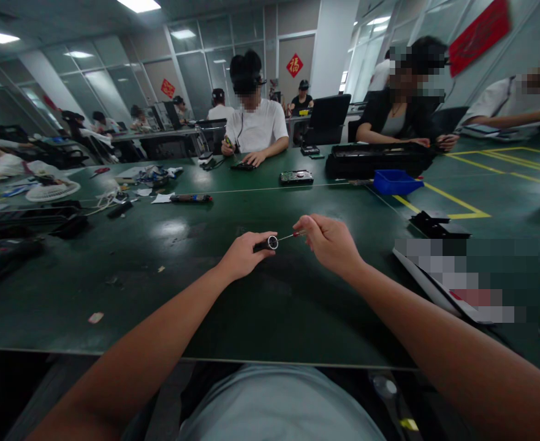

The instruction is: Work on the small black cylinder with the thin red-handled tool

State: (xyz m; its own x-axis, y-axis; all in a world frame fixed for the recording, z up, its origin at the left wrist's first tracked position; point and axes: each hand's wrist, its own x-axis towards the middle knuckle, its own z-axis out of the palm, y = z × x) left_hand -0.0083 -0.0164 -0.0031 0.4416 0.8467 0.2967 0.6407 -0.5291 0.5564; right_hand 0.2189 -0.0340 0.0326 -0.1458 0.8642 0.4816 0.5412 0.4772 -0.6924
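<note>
My left hand (243, 256) is closed around a small black cylindrical part (261, 245), with a pale ring at the end facing right. Its exact kind I cannot make out. Between the fingertips of my right hand (331, 242) is a thin screwdriver (286, 237) with a slim metal shaft and a bit of red near the grip. The shaft points left at the ringed end; whether its tip touches the part is too small to tell. Both hands are above the green tabletop (292, 306).
Beyond my hands lie a hard drive (296, 177) and a dark tool (191, 198). A blue bin (397, 182) stands beside a long black housing (380, 160). Black brackets (439, 225) and a white sheet (428, 278) are at right. Loose parts litter the left; people sit across the table.
</note>
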